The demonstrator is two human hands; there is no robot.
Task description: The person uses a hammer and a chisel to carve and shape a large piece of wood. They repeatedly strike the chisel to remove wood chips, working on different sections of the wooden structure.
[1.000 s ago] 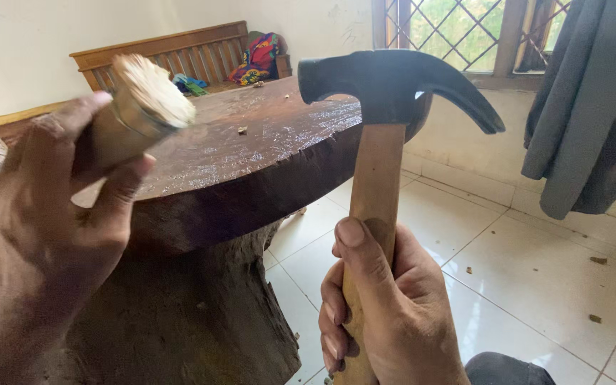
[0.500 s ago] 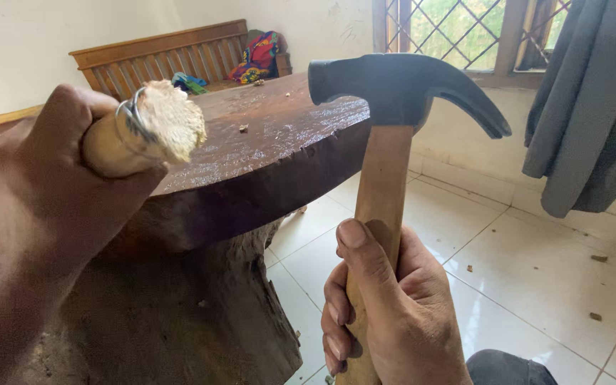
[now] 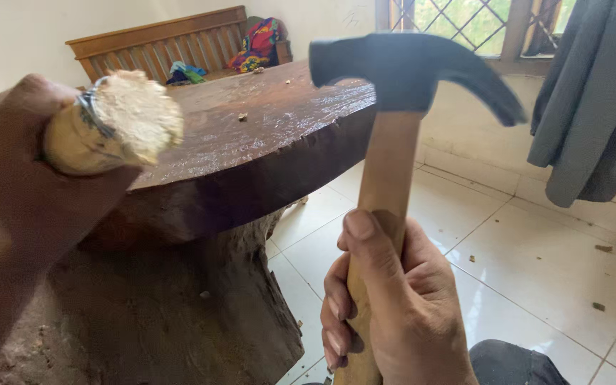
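My left hand grips a wooden tool handle whose frayed, mushroomed butt end points right, with a metal ring just behind the fibres. The rest of that tool is hidden in my fist. My right hand is closed around the wooden shaft of a claw hammer, held upright. Its black steel head sits to the right of the frayed end, face toward it, with a gap between them. Both hover in front of a thick dark wooden slab table on a rough stump base.
A slatted wooden bench with colourful cloth and a bag stands against the far wall. Grey cloth hangs at the right below a grilled window. White floor tiles with scattered chips lie to the right. Small wood chips dot the tabletop.
My left hand has swung the handle so its frayed end faces the hammer. The hammer has shifted a little rightward and stays upright.
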